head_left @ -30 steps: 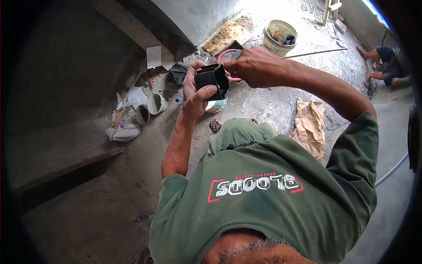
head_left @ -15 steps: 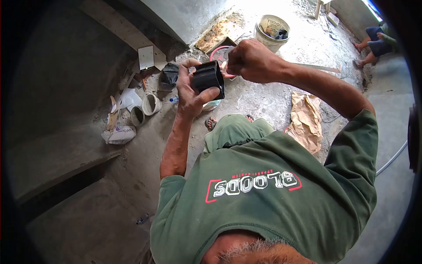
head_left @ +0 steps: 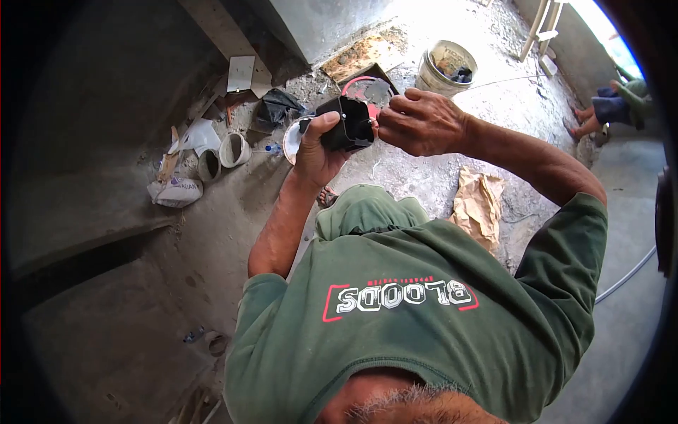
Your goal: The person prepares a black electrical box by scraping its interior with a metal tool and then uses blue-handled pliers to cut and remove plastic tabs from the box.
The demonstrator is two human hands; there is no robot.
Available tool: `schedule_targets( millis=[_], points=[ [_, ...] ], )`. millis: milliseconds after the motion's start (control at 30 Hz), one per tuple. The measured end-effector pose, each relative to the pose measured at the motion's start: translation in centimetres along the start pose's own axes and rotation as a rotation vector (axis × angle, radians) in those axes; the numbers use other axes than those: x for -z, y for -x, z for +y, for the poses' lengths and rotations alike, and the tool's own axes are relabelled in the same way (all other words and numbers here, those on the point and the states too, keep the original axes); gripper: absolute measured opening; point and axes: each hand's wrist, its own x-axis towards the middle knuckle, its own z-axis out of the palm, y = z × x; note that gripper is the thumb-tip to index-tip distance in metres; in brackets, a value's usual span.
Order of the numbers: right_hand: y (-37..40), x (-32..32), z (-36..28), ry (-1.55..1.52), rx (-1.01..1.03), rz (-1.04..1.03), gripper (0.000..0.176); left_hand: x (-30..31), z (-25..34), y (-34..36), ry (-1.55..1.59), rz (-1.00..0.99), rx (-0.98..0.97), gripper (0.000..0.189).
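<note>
My left hand (head_left: 319, 150) grips a black, open-fronted square box (head_left: 346, 126), its thumb lying along the upper side. The open face of the box is tilted to the right, towards my right hand (head_left: 421, 121). That hand is closed, its fingertips pinched right at the box's edge. Something small and pale shows at the fingertips, too small to name. Behind the box, on the floor, lies a red-rimmed round container (head_left: 359, 83), partly hidden by the box and my hands. A white-rimmed round tub (head_left: 292, 141) shows just left of the box.
A pail (head_left: 429, 79) stands beyond my right hand. Brown paper (head_left: 477, 205) lies on the dusty floor. On the left are small pots (head_left: 233, 150), a black plastic bag (head_left: 277, 109) and a white sack (head_left: 175, 191). Another person's legs (head_left: 600, 113) show at far right.
The box has turned, so its open face now shows more towards me. My left thumb has shifted to its upper side. My right hand has moved slightly right and down.
</note>
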Motion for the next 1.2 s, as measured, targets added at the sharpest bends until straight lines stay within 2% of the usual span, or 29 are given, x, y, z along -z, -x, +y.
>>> schedule_targets(
  millis=[100, 167, 200, 233, 267, 300, 333, 367, 433, 500, 833, 900, 1000, 1200],
  points=[
    [0.4, -0.3, 0.1, -0.067, -0.013, -0.078, 0.014, 0.3, -0.1, 0.3, 0.02, -0.021, -0.028, 0.048],
    [0.8, -1.6, 0.4, -0.318, -0.362, -0.042, 0.01, 1.0, 0.1, 0.4, 0.039, -0.053, -0.052, 0.049],
    [0.3, -1.2, 0.7, -0.318, -0.351, -0.038, 0.01, 1.3, 0.2, 0.5, -0.082, -0.079, -0.175, 0.053],
    [-0.3, -0.2, 0.8, -0.532, -0.589, -0.095, 0.008, 1.5, 0.4, 0.6, -0.206, -0.102, -0.292, 0.059],
    [-0.8, 0.9, 0.7, -0.747, -0.832, -0.154, 0.008, 1.6, 0.7, 0.8, -0.209, -0.098, -0.291, 0.059],
    [-1.4, 1.8, 0.5, -0.925, -0.929, -0.13, 0.012, 1.4, 1.2, 0.9, -0.24, -0.151, -0.307, 0.064],
    [-1.6, 2.0, 0.5, -0.925, -0.935, -0.127, 0.012, 1.2, 1.7, 0.9, -0.271, -0.207, -0.32, 0.07],
    [-1.6, 2.2, 0.6, -0.986, -0.945, -0.176, 0.014, 0.6, 2.1, 1.1, -0.36, -0.162, -0.32, 0.075],
    [-1.8, 2.5, 0.6, -1.047, -0.965, -0.22, 0.016, 0.6, 2.5, 1.1, -0.418, -0.167, -0.314, 0.076],
    [-2.0, 2.8, 0.7, -0.962, -0.856, -0.217, 0.015, -0.2, 2.8, 1.1, -0.512, -0.14, -0.316, 0.079],
    [-2.3, 2.6, 1.0, -0.957, -0.885, -0.266, 0.017, -0.4, 3.5, 0.5, -0.735, -0.196, -0.315, 0.081],
    [-2.3, 2.4, 0.9, -0.958, -0.891, -0.24, 0.016, -1.8, 3.3, 0.8, -0.673, -0.115, -0.315, 0.078],
    [-2.3, 2.4, 0.8, -0.904, -0.82, -0.178, 0.014, -1.2, 3.7, 0.7, -0.767, -0.129, -0.3, 0.078],
    [-2.5, 2.0, 0.7, -0.972, -0.869, -0.191, 0.011, -1.2, 4.1, 0.9, -0.881, -0.169, -0.311, 0.08]
  ],
)
